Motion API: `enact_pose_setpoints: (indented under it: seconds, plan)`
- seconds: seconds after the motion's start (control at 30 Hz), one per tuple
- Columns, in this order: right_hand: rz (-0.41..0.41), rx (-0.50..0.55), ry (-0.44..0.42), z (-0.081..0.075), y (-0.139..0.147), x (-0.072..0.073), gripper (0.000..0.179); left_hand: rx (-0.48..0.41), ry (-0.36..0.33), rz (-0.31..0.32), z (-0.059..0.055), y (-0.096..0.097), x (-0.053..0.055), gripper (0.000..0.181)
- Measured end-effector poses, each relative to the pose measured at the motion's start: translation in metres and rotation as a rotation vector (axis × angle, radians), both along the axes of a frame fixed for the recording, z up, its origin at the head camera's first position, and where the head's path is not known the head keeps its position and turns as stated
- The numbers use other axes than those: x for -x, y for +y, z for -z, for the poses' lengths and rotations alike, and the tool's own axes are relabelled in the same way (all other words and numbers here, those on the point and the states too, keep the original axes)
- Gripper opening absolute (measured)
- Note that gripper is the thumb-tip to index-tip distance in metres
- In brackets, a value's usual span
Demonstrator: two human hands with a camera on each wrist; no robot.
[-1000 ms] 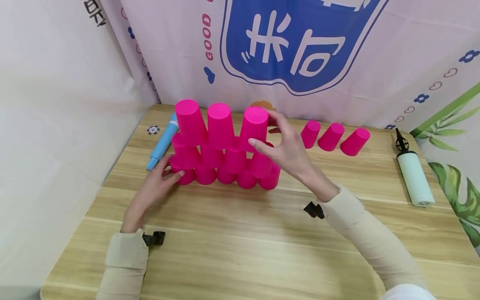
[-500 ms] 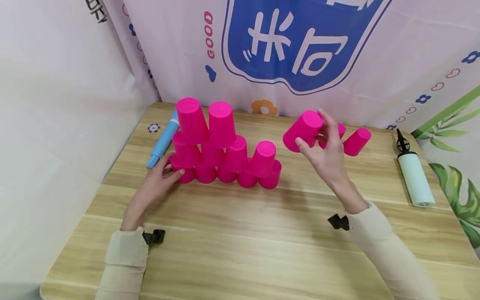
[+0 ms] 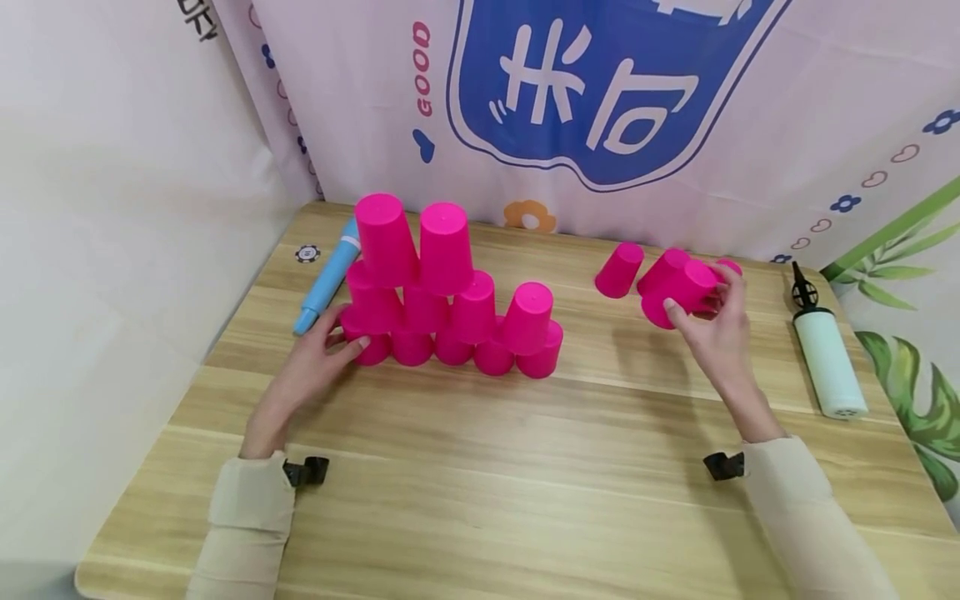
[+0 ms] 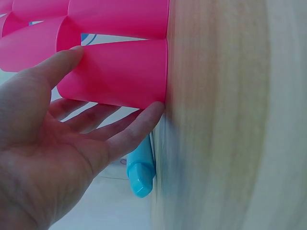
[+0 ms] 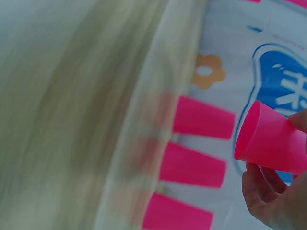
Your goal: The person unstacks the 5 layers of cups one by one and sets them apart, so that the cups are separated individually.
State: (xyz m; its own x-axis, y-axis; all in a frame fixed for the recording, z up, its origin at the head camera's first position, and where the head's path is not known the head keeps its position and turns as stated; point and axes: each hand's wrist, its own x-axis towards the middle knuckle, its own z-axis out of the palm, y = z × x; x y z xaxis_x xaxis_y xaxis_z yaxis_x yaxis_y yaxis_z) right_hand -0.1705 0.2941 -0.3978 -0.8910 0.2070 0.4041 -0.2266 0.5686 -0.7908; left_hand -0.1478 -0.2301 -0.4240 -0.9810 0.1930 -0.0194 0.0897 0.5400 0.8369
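Note:
Upside-down pink plastic cups stand in stacked rows on the table. The top row has two cups, a left one (image 3: 386, 242) and another (image 3: 446, 250) beside it. My left hand (image 3: 309, 377) holds the leftmost bottom cup (image 4: 117, 74), thumb near its base and fingers along its outer side. Over to the right, my right hand (image 3: 716, 337) grips a pink cup (image 3: 678, 293) mouth down, raised above the table and tilted. In the right wrist view the held cup (image 5: 276, 139) shows its open rim, with thumb and fingers on opposite sides.
Three single cups stand along the back right, including a left one (image 3: 619, 271) and a middle one (image 3: 663, 265). A blue tube-shaped item (image 3: 328, 279) and a poker chip (image 3: 307, 252) lie left of the stack. A pale green hand pump (image 3: 828, 362) lies near the right edge.
My right hand has lifted the right cup off the top row and carried it rightward, over to the three single cups. The left hand has stayed at the bottom cup.

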Motion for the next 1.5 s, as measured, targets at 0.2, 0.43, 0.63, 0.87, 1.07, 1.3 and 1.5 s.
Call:
enact_pose_setpoints:
  seconds: [0.2,0.43,0.63,0.87,1.07,1.3,1.5]
  plan:
    - [0.085,-0.083,-0.178,0.021,0.033,0.007,0.071,0.004,-0.005,0.006,-0.001,0.0,0.0,0.066]
    - [0.144,-0.154,-0.291,0.035,0.061,0.015,0.074,0.0,-0.007,0.001,-0.001,-0.001,-0.001,0.066]
    - [0.167,-0.193,-0.332,0.037,0.069,0.022,0.076,-0.006,-0.008,0.004,-0.001,-0.002,-0.001,0.066]
    - [0.154,-0.269,-0.322,0.035,0.068,0.031,0.074,-0.006,-0.008,0.003,-0.001,-0.002,-0.002,0.066]
    - [0.141,-0.29,-0.329,0.034,0.069,0.033,0.073,-0.003,-0.014,-0.004,-0.001,-0.002,-0.002,0.067]
    - [0.136,-0.279,-0.364,0.032,0.067,0.033,0.076,-0.008,-0.004,0.003,-0.001,-0.001,-0.001,0.065]
    - [0.189,-0.282,-0.321,0.025,0.057,0.03,0.074,-0.014,-0.002,0.004,0.0,-0.001,-0.002,0.065]
